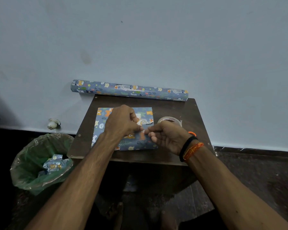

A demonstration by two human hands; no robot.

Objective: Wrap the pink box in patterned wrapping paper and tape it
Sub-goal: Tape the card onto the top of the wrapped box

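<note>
The box lies flat in the middle of the small brown table (173, 107), fully covered by blue animal-patterned wrapping paper (106, 140); no pink shows. My left hand (121, 122) hovers over the top of the parcel with curled fingers. My right hand (166, 136) comes in from the right, palm up. The fingertips of both hands meet over the paper's middle and pinch what looks like a short strip of clear tape (143, 130), which is hard to make out.
A tape roll (170, 120) lies right of the parcel, and an orange handle (192, 133) shows behind my right wrist. The roll of wrapping paper (130, 90) leans along the wall at the table's back. A green-lined bin (40, 163) with paper scraps stands on the left.
</note>
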